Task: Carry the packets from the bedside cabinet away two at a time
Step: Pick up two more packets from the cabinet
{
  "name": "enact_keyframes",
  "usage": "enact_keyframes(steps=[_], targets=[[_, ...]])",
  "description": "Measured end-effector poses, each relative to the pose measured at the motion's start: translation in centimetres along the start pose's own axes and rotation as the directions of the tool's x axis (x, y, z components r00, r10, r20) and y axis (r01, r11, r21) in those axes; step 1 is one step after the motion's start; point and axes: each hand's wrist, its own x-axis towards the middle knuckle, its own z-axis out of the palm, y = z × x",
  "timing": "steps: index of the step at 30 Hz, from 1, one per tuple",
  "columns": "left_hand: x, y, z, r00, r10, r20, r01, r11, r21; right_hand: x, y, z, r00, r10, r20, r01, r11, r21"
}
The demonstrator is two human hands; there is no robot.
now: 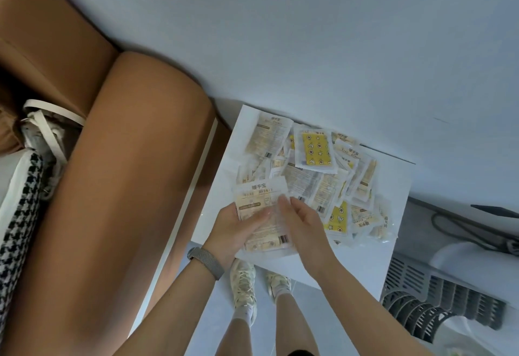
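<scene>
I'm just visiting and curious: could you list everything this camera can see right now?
held packets: at least one, maybe two, pale cream, between both hands above the cabinet's near edge
packet pile: many, cream and yellow, spread on the cabinet
bedside cabinet: one, white, by the wall
headboard: one, tan, padded, left of the cabinet
cushion: one, black-and-white check, far left
cable: one, dark, right of the cabinet
grille: one, grey slotted, lower right
shoes: two, pale, on the floor
watch: one, grey band, left wrist
left hand: grips packets
right hand: pinches packets
</scene>
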Motion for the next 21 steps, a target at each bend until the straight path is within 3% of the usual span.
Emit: enact_keyframes(steps=[2, 4, 5, 9, 13, 17, 21], targets=[[0.3, -0.1, -0.2, 0.997, 0.023, -0.069, -0.022, 1.0, 0.02, 1.0, -0.5, -0.2, 0.984, -0.049, -0.173, 0.039, 0.997, -0.06], [0.5, -0.3, -0.4, 0.993, 0.036, -0.113, -0.037, 0.999, -0.003, 2.9, -0.3, -0.6, 0.882, -0.151, -0.446, 0.012, 0.954, -0.299], [0.6, -0.4, -0.5, 0.99, 0.037, -0.136, -0.039, 0.999, -0.01, 3.9, 0.0, -0.7, 0.841, -0.197, -0.504, -0.037, 0.908, -0.417], [0.6, -0.6, -1.3, 0.974, 0.068, -0.215, -0.067, 0.998, 0.013, 6.9, 0.9, -0.2, 0.867, -0.143, -0.477, -0.272, 0.665, -0.695], [0.1, -1.3, -2.5, 0.974, 0.079, -0.214, -0.094, 0.994, -0.06, 7.7, 1.7, 1.4, 0.876, -0.184, -0.446, -0.345, 0.409, -0.845], [0.4, -1.7, -3.6, 0.967, 0.185, -0.177, -0.153, 0.971, 0.183, 7.7, 1.9, 1.7, 0.909, -0.221, -0.354, -0.343, 0.088, -0.935], [0.4, -1.6, -3.4, 0.979, 0.147, -0.145, -0.117, 0.974, 0.195, 8.1, 0.7, 2.2, 0.946, -0.113, -0.305, -0.306, 0.005, -0.952]])
